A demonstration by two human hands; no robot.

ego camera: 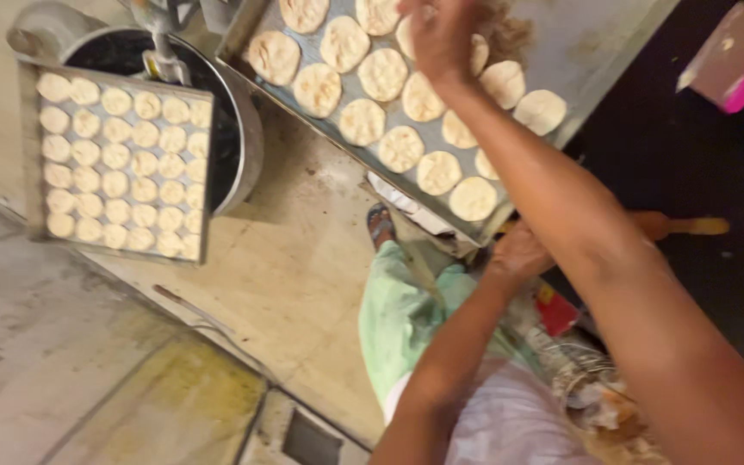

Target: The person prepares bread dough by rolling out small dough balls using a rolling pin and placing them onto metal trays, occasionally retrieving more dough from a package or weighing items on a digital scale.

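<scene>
Reaching over the far rows, the right hand (441,34) rests, fingers spread, on the flattened pale dough rounds (382,74) lining the long metal tabletop (596,43). Nearer the body, the left hand (518,251) is closed around a wooden rolling pin (678,226). Well left of both hands, a square metal tray (29,155) filled with small dough balls (116,157) sits atop a round dark mixer bowl (232,138).
</scene>
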